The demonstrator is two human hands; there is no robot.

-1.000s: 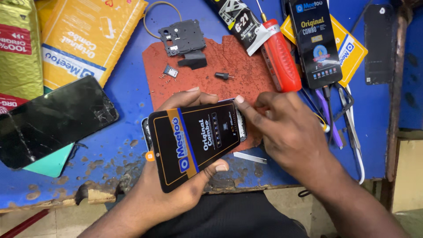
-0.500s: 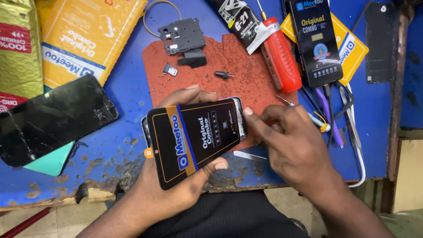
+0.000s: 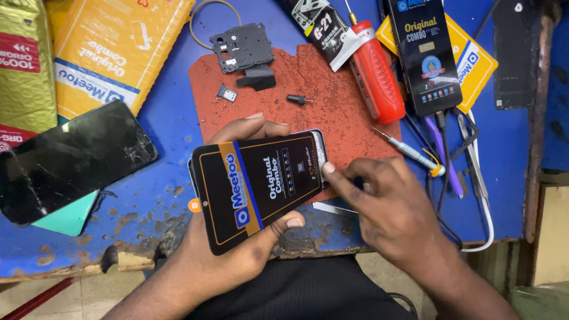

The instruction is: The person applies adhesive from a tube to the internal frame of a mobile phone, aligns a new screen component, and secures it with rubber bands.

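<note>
You hold a flat black phone-sized screen panel with an orange-edged protective film and a blue stripe (image 3: pixel 256 188) just above the near edge of the worktop, tilted so its long side runs from lower left to upper right. Your left hand (image 3: pixel 237 249) cradles it from beneath, thumb lying over the lower edge and fingers curling up behind the far side; that grip is closed on the panel, which keeps it level and steady in the air. Your right hand (image 3: pixel 385 213) comes in from the right, its fingertips (image 3: pixel 328 169) pinched narrow against the panel's right end, seemingly working at the film's edge there; whether anything is caught between them I cannot tell. Under the panel lies a rust-red textured rubber mat (image 3: pixel 332 83), carrying a small dark plastic frame piece (image 3: pixel 244 48) and a tiny black screw bit (image 3: pixel 296 99), well apart from your hands. To the right sit a red-handled screwdriver (image 3: pixel 374 74), a thin silver precision screwdriver (image 3: pixel 409 153) near your right knuckles, and a black boxed panel on a yellow sleeve (image 3: pixel 428 54). To the left, a cracked black phone screen (image 3: pixel 71 160) rests on the blue worktop (image 3: pixel 172 118), with yellow padded envelopes (image 3: pixel 112 53) beyond. Open room lies between the cracked screen and your left hand; the worktop's chipped front edge (image 3: pixel 142 252) runs just under your wrists.
</note>
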